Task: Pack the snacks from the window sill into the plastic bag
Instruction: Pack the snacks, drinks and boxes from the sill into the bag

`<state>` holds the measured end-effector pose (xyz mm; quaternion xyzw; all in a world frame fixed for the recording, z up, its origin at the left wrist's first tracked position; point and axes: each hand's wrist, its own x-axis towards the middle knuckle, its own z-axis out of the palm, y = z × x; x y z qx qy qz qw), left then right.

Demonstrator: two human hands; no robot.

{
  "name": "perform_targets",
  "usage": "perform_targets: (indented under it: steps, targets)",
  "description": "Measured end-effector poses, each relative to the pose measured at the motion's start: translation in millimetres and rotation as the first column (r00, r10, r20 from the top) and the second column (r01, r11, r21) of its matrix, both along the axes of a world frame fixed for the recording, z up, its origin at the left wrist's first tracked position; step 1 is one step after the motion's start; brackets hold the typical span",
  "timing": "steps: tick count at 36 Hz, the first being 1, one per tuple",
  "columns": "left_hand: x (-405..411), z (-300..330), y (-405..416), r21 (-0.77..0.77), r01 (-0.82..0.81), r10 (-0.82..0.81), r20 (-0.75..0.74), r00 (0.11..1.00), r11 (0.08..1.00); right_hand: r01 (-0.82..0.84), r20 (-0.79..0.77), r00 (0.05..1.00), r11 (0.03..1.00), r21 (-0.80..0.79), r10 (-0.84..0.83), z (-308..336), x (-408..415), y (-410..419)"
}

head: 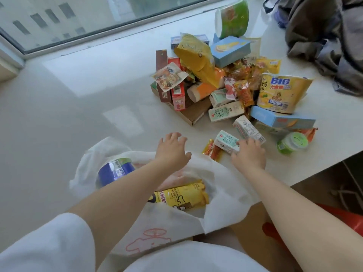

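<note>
Gripped by the right hand [247, 152] is a small milk carton [226, 141], white with pale green print, the fingers being curled over its near right end while it lies on the window sill [82, 107]. Nothing is held by the left hand [171, 149]; its fingers are spread and relaxed above the far rim of the white plastic bag [225, 193], which sits open at the near edge of the sill. A blue-lidded tub [115, 170] and a yellow snack packet [182, 197] are already seen inside the bag.

Judged from this, the step in hand is the lifting of the carton into the bag. It is best done with the carton pinched across its narrow sides, so that it is not squeezed at the flat faces, and with the orange wrapped snack [212, 151] just to its left kept out of the grip, or taken deliberately with it. The bag's mouth should be held wide by the left hand at the rim, since the soft film may fold inward. The carton is better laid flat beside the yellow packet than dropped on it.

Most of the task remains: the snack pile [216, 79] lies far and right, well apart from the bag, with a second milk carton [248, 128] and a green cup [292, 143] nearest.
</note>
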<state>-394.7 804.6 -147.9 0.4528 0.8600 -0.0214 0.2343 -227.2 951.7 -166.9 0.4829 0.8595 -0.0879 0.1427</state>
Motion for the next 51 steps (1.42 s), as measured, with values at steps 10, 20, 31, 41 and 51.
perform_targets:
  steps: [10, 20, 31, 41, 51]
  targets:
    - [51, -54, 100, -0.182, -0.241, 0.279, 0.223, 0.934, 0.953, -0.203, 0.037, 0.978, 0.977, -0.058, 0.206, -32, -9, 45]
    - [57, -77, 122, -0.17, -0.483, 0.512, 0.275, 0.814, 0.859, -0.251, -0.036, 0.968, 0.966, -0.064, 0.249, -42, -6, 64]
    - [17, -21, 171, 0.295, -0.63, 0.517, 0.38, 0.767, 0.718, 0.159, -0.58, 0.733, 0.919, -0.361, -0.355, 9, -14, 81]
    - [9, 9, 234, 0.266, -0.735, 0.479, 0.613, 0.628, 0.624, 0.193, -0.531, 0.703, 0.846, -0.498, -0.473, 21, -61, 152]
    - [-1, 6, 256, -0.013, -0.858, 0.499, 0.818, 0.287, 0.514, 0.149, -0.449, 0.725, 0.756, -0.638, -0.522, -2, -75, 170]
